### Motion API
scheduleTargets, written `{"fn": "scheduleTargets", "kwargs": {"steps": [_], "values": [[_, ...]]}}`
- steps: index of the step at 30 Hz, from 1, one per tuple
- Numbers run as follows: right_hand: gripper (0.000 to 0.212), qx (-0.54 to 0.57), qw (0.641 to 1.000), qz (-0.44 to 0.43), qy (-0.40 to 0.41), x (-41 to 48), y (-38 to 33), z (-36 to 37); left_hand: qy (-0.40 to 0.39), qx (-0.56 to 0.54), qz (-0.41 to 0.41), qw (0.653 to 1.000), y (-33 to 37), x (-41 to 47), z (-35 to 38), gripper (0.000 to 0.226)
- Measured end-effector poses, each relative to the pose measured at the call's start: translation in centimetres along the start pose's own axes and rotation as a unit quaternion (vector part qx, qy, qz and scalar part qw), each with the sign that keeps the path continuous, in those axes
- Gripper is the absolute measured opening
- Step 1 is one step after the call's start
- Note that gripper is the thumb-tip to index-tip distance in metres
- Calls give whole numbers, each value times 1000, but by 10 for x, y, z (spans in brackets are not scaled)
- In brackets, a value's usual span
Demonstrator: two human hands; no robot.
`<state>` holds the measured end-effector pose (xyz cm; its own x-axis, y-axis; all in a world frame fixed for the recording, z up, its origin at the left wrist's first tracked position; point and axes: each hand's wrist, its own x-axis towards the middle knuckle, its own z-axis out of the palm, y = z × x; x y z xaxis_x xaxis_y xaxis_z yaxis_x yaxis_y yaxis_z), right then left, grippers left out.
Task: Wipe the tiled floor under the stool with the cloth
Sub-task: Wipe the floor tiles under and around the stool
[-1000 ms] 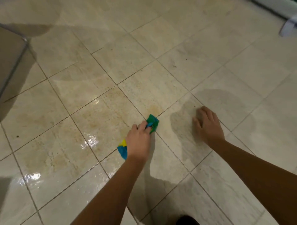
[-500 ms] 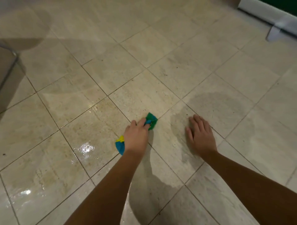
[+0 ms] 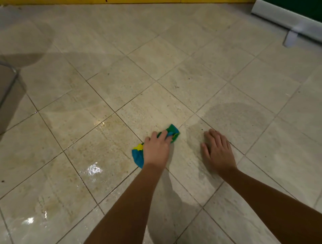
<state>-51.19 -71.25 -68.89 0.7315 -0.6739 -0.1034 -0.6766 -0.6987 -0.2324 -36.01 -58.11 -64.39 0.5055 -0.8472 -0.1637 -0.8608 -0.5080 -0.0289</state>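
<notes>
Left hand (image 3: 156, 150) holds bunched cloth (image 3: 172, 133), fingers curled over it, pressing it on floor (image 3: 226, 73) at tile joint. Right hand (image 3: 217, 150) flat on tile, fingers loosely spread. Left tiles shine wet but show brownish marks; far tiles look dry, with specks. Stool not in view. Probably mid-task.

The cloth (image 3: 138, 156) is blue, yellow and green in patches. The tiled floor (image 3: 191, 73) is beige, mottled, with dark grout lines; a yellow strip (image 3: 122, 1) edges it.

Indoor room, home-like: glossy wet beige tiled floor (image 3: 122, 83), yellow wall base (image 3: 122, 1), white fixture (image 3: 282, 19) alongside.
</notes>
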Motion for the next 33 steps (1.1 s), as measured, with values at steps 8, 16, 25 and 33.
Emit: {"fn": "scheduleTargets", "kwargs": {"steps": [8, 16, 25, 33], "values": [[64, 7, 1000, 15, 11, 0, -2, 3, 56, -14, 96, 994, 19, -21, 11, 15], [61, 7, 1000, 7, 12, 2, 2, 0, -15, -3, 66, 998, 10, 35, -12, 40], [59, 58, 997, 23, 47, 18, -7, -8, -36, -14, 9, 999, 7, -1, -1, 41], [59, 59, 997, 25, 50, 19, -21, -6, -25, 2, -27, 999, -32, 29, -10, 40]]}}
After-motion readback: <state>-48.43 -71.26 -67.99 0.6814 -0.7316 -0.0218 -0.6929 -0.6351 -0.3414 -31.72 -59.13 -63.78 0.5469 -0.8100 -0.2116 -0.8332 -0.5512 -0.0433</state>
